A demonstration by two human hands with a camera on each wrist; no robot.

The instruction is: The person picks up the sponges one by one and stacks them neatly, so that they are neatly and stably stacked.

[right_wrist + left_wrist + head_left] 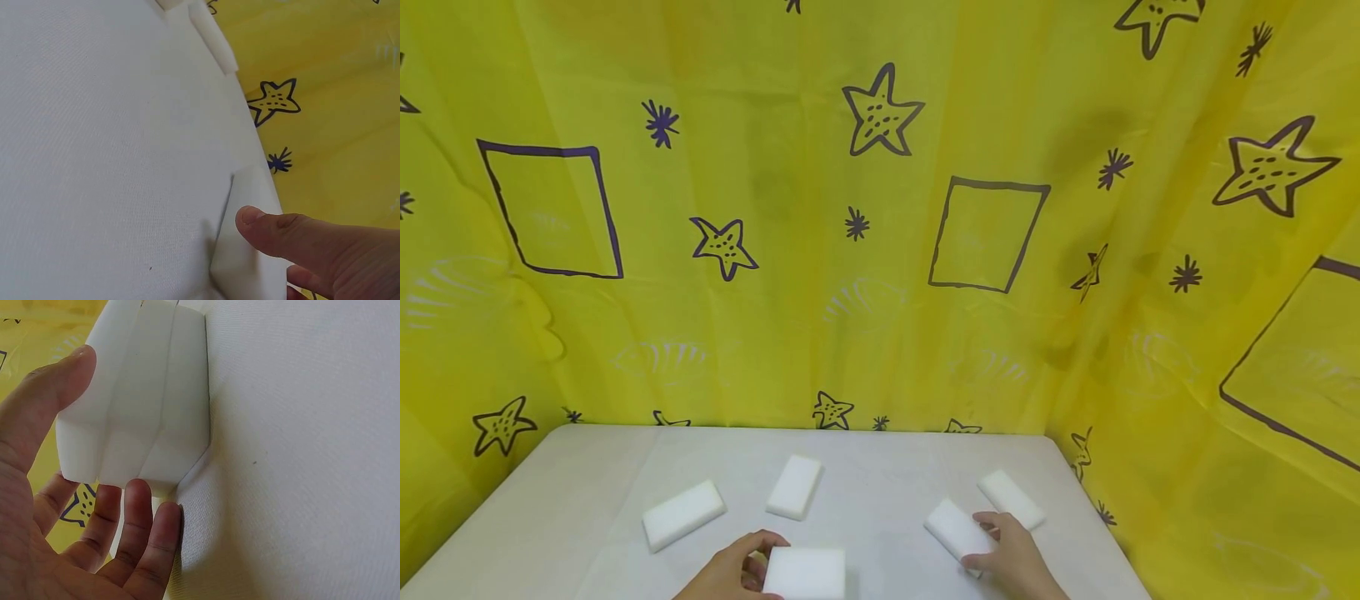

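Near the front of the table, my left hand (735,571) holds a stack of white sponges (806,573) by its left end. In the left wrist view the stack (139,394) shows three layers, with my thumb on the top one and my fingertips (139,490) at its end. My right hand (1017,557) grips another white sponge (952,527) between thumb and fingers, low over or on the table. In the right wrist view the thumb lies across that sponge (240,250); most other fingers are hidden behind it.
Loose white sponges lie on the white-covered table (872,454): one at left (683,514), one at centre back (794,486), one at right (1011,497) just beyond my right hand. A yellow curtain (775,250) with starfish drawings hangs around the table's far and side edges.
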